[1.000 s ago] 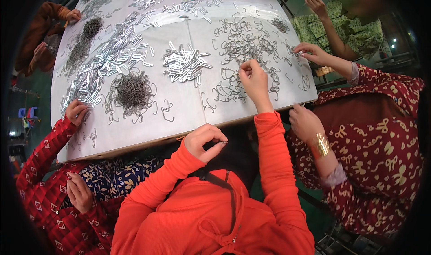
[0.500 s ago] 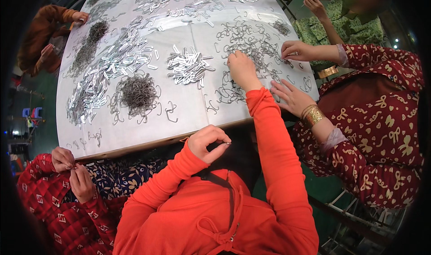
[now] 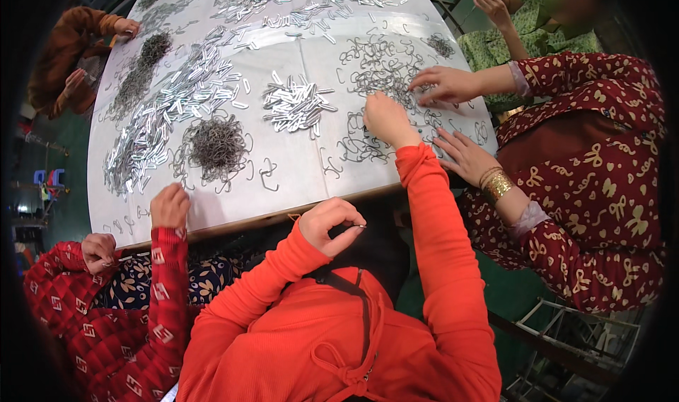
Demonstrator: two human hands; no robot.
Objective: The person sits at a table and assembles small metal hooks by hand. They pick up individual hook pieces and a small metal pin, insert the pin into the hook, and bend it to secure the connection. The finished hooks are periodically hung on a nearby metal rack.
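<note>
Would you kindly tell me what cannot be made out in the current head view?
All in the head view:
- What the right hand touches: its own back hides the fingertips.
- The kind of tiny piece in the left hand: too small, partly covered by the fingertips.
- Lower hooks in the dark pile: hidden by those on top.
- The table's far end: cut off by the upper edge.

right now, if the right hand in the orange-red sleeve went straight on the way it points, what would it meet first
The right hand would probably meet the scattered grey, curved metal wire hooks just ahead, though its height above them is unclear.
</note>
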